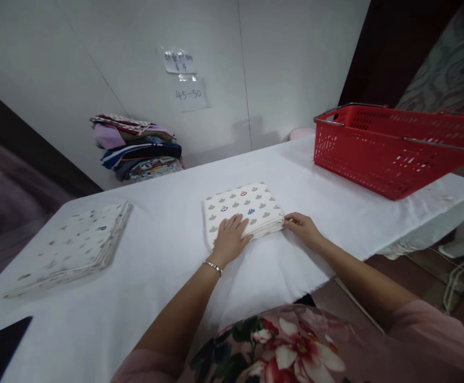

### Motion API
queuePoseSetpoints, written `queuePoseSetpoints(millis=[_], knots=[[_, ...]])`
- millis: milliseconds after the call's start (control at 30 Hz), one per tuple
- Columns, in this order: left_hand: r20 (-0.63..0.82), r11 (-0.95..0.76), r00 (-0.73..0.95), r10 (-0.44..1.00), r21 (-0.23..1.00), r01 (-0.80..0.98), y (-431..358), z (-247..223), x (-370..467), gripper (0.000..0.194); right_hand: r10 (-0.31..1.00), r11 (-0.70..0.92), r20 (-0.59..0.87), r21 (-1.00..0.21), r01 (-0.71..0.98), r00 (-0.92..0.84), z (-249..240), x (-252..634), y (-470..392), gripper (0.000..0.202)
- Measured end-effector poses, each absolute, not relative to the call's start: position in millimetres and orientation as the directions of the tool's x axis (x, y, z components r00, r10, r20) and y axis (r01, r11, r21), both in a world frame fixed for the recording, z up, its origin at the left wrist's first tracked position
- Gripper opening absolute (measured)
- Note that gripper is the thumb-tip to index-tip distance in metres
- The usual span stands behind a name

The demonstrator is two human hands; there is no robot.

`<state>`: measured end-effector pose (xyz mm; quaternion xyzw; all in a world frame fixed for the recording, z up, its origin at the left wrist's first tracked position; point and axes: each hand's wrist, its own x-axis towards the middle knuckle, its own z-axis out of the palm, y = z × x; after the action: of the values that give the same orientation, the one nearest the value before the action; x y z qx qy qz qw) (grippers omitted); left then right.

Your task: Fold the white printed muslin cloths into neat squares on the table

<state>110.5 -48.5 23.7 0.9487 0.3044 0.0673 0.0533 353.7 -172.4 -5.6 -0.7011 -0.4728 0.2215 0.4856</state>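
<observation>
While the left hand (230, 243) lies palm-down on the cloth (235, 205) — grip released — the right hand (305, 230) touches its near right corner; whether that grip pinches cannot be told. On the bench (163, 255), the cloth extends leftward from it, apparently longer crosswise.

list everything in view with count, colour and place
table: 1, white, centre
middle cloth: 1, white, printed, folded, on table
left cloth: 1, white, printed, table's left
basket: 1, red, table's right
clothes stack: 1, mixed, beyond table
wall: 1, pale grey, behind table
signs: 2, white, on wall
flat object: 1, black, lower left
pink object: 1, pink, behind table
cables: can't count, pale, lower right
floor: 1, reddish-brown, lower right
bracelet: 1, silver, lower middle
shirt: 1, pink floral, bottom
left hand: 1, bare, on middle cloth
right hand: 1, bare, at middle cloth's right edge
</observation>
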Motion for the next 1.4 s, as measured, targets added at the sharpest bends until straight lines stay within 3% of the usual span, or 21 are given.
queuePoseSetpoints(millis=[200,667,1100,1400], knots=[[0.083,-0.804,0.802,0.591,0.149,0.576,-48.6,25.9,112.0,0.053,0.873,-0.045,0.276,-0.775,0.63,0.402,-5.7,352.8,-168.7,0.02],[0.178,-0.892,0.888,0.424,0.251,0.376,-67.1,38.1,197.6,0.035,0.857,-0.072,0.312,-0.716,0.695,0.41,-5.4,347.9,-176.3,0.016],[0.207,-0.927,0.91,0.359,0.191,0.322,-68.6,39.1,206.5,0.022,0.861,-0.034,0.31,-0.755,0.655,0.403,-1.4,343.6,-178.7,0.016],[0.229,-0.931,0.91,0.345,0.206,0.301,-66.9,35.8,206.4,0.023,0.85,-0.043,0.342,-0.713,0.7,0.4,-3.5,344.2,-173.8,0.018]])
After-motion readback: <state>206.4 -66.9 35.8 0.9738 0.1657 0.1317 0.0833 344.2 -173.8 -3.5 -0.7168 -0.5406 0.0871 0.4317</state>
